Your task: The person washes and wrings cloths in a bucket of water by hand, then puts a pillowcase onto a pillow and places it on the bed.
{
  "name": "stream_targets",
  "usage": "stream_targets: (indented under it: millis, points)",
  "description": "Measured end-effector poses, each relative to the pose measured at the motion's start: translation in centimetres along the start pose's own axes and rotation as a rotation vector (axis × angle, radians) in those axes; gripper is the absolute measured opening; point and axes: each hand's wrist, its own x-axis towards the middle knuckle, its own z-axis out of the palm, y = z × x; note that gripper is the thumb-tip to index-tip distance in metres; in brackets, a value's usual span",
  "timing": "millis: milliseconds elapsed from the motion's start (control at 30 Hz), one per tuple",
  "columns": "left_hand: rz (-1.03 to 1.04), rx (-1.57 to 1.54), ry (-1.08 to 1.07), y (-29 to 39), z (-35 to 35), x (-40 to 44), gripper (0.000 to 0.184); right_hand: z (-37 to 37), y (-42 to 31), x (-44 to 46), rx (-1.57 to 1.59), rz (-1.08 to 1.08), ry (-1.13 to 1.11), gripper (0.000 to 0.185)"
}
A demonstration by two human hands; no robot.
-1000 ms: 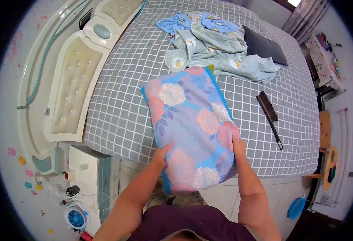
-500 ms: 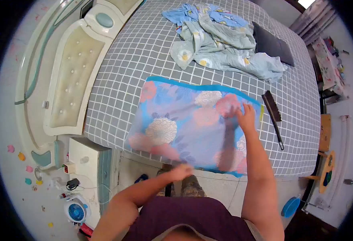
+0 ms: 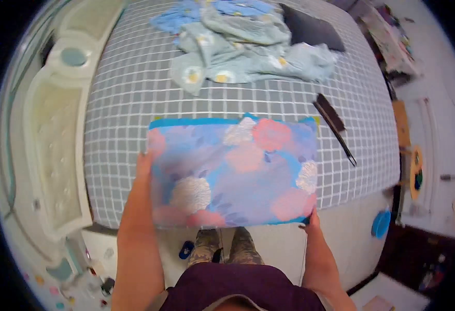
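A flat rectangular pillow-like bundle in blue, pink and purple floral cloth [image 3: 238, 173] spans the space between my hands, over the near edge of the bed. My left hand [image 3: 143, 163] grips its left side, with most fingers hidden by the cloth. At its lower right corner, my right hand [image 3: 312, 224] is closed on the edge, fingers partly hidden underneath. To the right on the checked bedcover [image 3: 124, 124] lies a dark brush with a long handle [image 3: 332, 116].
Rumpled grey-green and blue cloths [image 3: 248, 52] lie at the far side of the bed by a dark pillow [image 3: 310, 31]. A cream padded headboard [image 3: 59, 145] stands left. A blue basin [image 3: 380, 224] is low at right.
The floral bundle was turned from slanting to level. My left hand moved from its lower edge to the left side, my right hand down to the lower right corner. The view shifted.
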Motion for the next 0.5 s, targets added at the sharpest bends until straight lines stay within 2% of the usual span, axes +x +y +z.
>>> stream_targets:
  millis: [67, 100, 167, 200, 233, 367, 433, 500]
  points:
    - [-0.045, 0.178, -0.139, 0.2, -0.1, 2.2, 0.055, 0.5, 0.0, 0.5, 0.093, -0.02, 0.113, 0.047]
    - [0.023, 0.303, -0.12, 1.6, 0.5, 1.6, 0.049, 0.7, 0.3, 1.1, 0.132, -0.027, 0.158, 0.044]
    - [0.165, 0.548, -0.062, 5.3, 0.9, -0.3, 0.039, -0.7, 1.6, 4.6, 0.046, -0.291, 0.275, 0.034]
    - [0.229, 0.511, -0.024, 5.0, 1.0, 0.1, 0.035, -1.4, 2.3, 5.6, -0.004, -0.418, 0.333, 0.03]
    - [0.292, 0.471, 0.015, 4.5, 0.7, 1.3, 0.031, -0.5, 1.4, 3.8, -0.032, -0.452, 0.429, 0.022]
    - [0.6, 0.383, 0.276, 0.3, -2.7, 11.3, 0.027, -1.2, 1.7, 3.2, -0.347, -0.631, 0.698, 0.023]
    - [0.434, 0.335, 0.063, 1.8, -3.4, 11.9, 0.03, -0.9, 1.2, 0.9, -0.425, -0.642, 0.769, 0.023]
    - [0.252, 0.234, -0.111, 3.5, -3.8, 10.4, 0.033, -2.7, 2.3, 2.5, -0.488, -0.639, 0.809, 0.022]
